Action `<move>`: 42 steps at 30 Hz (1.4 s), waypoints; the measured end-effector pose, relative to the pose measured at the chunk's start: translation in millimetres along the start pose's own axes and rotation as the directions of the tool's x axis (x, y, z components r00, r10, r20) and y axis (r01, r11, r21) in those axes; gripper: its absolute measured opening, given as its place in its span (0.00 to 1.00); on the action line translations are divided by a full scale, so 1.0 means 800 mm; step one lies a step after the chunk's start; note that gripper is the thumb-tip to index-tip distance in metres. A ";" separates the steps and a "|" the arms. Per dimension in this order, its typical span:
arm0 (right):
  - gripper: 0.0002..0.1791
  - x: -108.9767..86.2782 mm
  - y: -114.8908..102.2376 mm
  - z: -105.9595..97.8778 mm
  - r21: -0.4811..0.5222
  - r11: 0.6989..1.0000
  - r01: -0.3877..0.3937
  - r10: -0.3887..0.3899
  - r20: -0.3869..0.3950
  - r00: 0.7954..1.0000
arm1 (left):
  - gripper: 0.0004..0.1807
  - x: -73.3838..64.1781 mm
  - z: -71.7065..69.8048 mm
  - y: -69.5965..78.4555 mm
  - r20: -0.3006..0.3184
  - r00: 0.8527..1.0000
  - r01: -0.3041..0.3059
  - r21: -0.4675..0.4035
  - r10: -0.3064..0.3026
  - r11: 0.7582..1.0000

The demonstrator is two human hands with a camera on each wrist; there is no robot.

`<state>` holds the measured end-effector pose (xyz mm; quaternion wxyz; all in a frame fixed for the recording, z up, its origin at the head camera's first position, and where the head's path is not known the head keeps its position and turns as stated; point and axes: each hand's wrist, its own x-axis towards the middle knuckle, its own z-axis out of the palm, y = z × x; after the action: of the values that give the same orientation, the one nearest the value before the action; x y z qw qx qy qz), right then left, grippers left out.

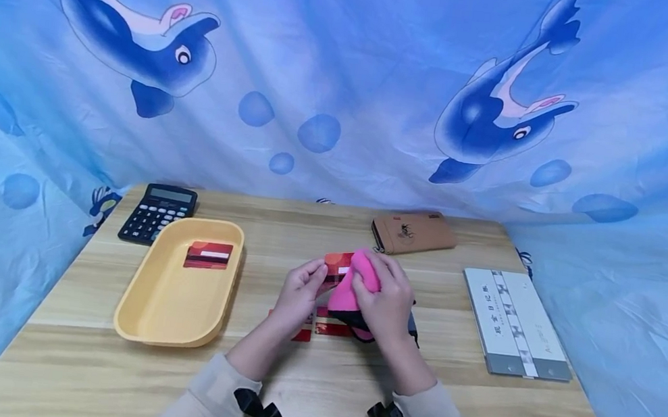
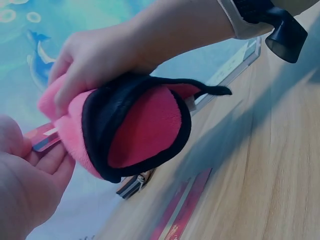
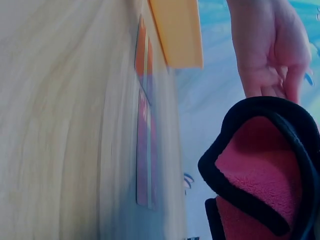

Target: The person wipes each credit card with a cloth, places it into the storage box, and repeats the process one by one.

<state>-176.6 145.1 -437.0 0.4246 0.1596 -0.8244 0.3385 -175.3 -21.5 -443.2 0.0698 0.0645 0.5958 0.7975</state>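
My left hand [image 1: 301, 290] pinches a red card [image 1: 337, 263] with a white strip between thumb and fingers, above the table. My right hand [image 1: 387, 299] grips a pink plush cloth [image 1: 344, 296] with black edging, bunched against the card's right end. In the left wrist view the cloth [image 2: 145, 132] hangs in a loose fold and covers part of the held card [image 2: 44, 136]. Beneath the hands, more red cards [image 1: 332, 329] lie on the table, partly hidden by the cloth and left hand. In the right wrist view, two cards [image 3: 146, 150] lie end to end.
At left stands a yellow tray [image 1: 134, 310] with a red card [image 1: 209, 256] inside. A black calculator [image 1: 157, 214] sits behind it. A brown wallet [image 1: 413, 234] lies at the back right, and a grey-white notebook [image 1: 517, 323] at the right edge. A patterned curtain [image 1: 377, 84] hangs behind.
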 end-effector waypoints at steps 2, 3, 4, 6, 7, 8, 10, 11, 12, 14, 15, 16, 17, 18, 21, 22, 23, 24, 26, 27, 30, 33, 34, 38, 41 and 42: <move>0.21 0.001 0.004 -0.001 -0.003 1.000 -0.014 0.014 -0.020 1.000 | 0.19 0.001 0.000 0.001 -0.009 1.000 -0.005 -0.016 0.004 1.000; 0.21 0.001 0.003 0.000 -0.005 1.000 -0.016 0.016 -0.024 1.000 | 0.19 0.001 0.001 0.002 -0.013 1.000 -0.006 -0.021 0.006 1.000; 0.21 0.000 0.001 0.000 -0.005 1.000 -0.009 0.009 -0.026 1.000 | 0.18 0.001 0.002 0.003 -0.016 1.000 -0.003 -0.028 0.003 1.000; 0.20 -0.002 -0.005 0.003 0.005 1.000 0.027 -0.026 -0.012 1.000 | 0.18 0.001 0.003 0.003 -0.002 1.000 0.010 -0.019 -0.010 1.000; 0.20 -0.004 -0.010 0.005 0.019 0.998 0.053 -0.053 0.000 0.999 | 0.19 0.001 0.004 0.003 0.009 1.000 0.020 -0.014 -0.019 1.000; 0.20 -0.006 -0.015 0.007 0.033 0.996 0.081 -0.081 0.011 0.997 | 0.19 0.000 0.004 0.003 0.022 0.999 0.027 -0.008 -0.027 1.000; 0.20 -0.011 -0.025 0.011 0.057 0.991 0.123 -0.125 0.035 0.992 | 0.20 0.000 0.003 0.002 0.045 0.998 0.050 -0.004 -0.050 0.999; 0.20 -0.013 -0.029 0.012 0.067 0.988 0.139 -0.142 0.042 0.989 | 0.21 -0.001 0.001 0.002 0.048 0.997 0.064 0.001 -0.064 0.998; 0.20 -0.015 -0.032 0.013 0.073 0.987 0.146 -0.149 0.048 0.988 | 0.21 -0.002 -0.001 0.001 0.047 0.996 0.074 0.003 -0.075 0.997; 0.20 -0.017 -0.034 0.013 0.058 0.988 0.144 -0.146 0.040 0.988 | 0.20 -0.003 -0.006 0.000 0.033 0.996 0.089 0.002 -0.089 0.996; 0.20 -0.018 -0.033 0.012 0.047 0.989 0.138 -0.140 0.034 0.990 | 0.19 -0.004 -0.009 0.000 0.022 0.995 0.100 0.000 -0.100 0.995; 0.19 -0.018 -0.031 0.011 0.033 0.991 0.130 -0.131 0.026 0.991 | 0.18 -0.004 -0.012 0.000 0.013 0.994 0.107 0.002 -0.107 0.994; 0.19 -0.018 -0.029 0.010 0.022 0.992 0.124 -0.124 0.016 0.992 | 0.17 -0.004 -0.014 0.000 0.007 0.994 0.112 0.004 -0.112 0.994; 0.19 -0.017 -0.026 0.009 0.013 0.993 0.115 -0.115 0.009 0.993 | 0.16 -0.004 -0.016 0.000 0.006 0.994 0.107 0.005 -0.107 0.994; 0.19 -0.015 -0.017 0.004 0.003 0.996 0.091 -0.090 -0.008 0.996 | 0.15 -0.003 -0.020 0.002 0.004 0.997 0.072 0.019 -0.072 0.997; 0.19 -0.014 -0.014 0.003 0.002 0.997 0.081 -0.081 -0.010 0.997 | 0.15 -0.002 -0.021 0.002 0.004 0.998 0.055 0.022 -0.055 0.998; 0.19 -0.014 -0.012 0.002 0.002 0.997 0.072 -0.072 -0.010 0.997 | 0.15 -0.002 -0.022 0.002 0.001 0.999 0.041 0.021 -0.041 0.999; 0.19 -0.014 -0.009 0.000 -0.001 0.998 0.063 -0.063 -0.009 0.998 | 0.15 -0.002 -0.023 0.003 -0.003 1.000 0.030 0.023 -0.030 0.999; 0.19 -0.014 -0.004 -0.002 -0.005 0.999 0.046 -0.046 -0.010 0.999 | 0.15 -0.003 -0.024 0.004 -0.011 1.000 0.021 0.020 -0.020 1.000; 0.19 -0.015 -0.001 -0.004 -0.010 0.999 0.036 -0.036 -0.010 0.999 | 0.15 -0.004 -0.025 0.004 -0.014 1.000 0.023 0.011 -0.022 1.000; 0.18 -0.015 0.008 -0.008 -0.022 1.000 0.009 -0.009 -0.022 1.000 | 0.14 -0.005 -0.028 0.006 -0.020 1.000 0.023 0.011 -0.022 1.000; 0.18 -0.014 0.019 -0.014 -0.042 0.999 -0.020 0.018 -0.036 0.999 | 0.14 -0.006 -0.030 0.010 -0.036 0.999 0.023 -0.014 -0.024 1.000; 0.19 -0.014 0.023 -0.016 -0.047 0.998 -0.031 0.030 -0.040 0.999 | 0.13 -0.007 -0.031 0.011 -0.043 0.999 0.021 -0.017 -0.022 1.000; 0.19 -0.013 0.033 -0.024 -0.062 0.995 -0.074 0.072 -0.045 0.996 | 0.09 -0.007 -0.035 0.019 -0.097 0.995 0.018 -0.028 -0.021 0.999; 0.19 -0.012 0.037 -0.030 -0.057 0.993 -0.105 0.103 -0.040 0.994 | 0.10 -0.007 -0.039 0.024 -0.146 0.989 0.004 -0.005 -0.005 1.000; 0.19 -0.012 0.038 -0.031 -0.055 0.992 -0.112 0.110 -0.038 0.993 | 0.11 -0.007 -0.040 0.026 -0.170 0.985 0.002 0.000 -0.002 1.000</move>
<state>-173.1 184.4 -447.2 0.4238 0.0954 -0.8338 0.3407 -176.8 -58.6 -432.5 0.0196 -0.0043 0.5998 0.7999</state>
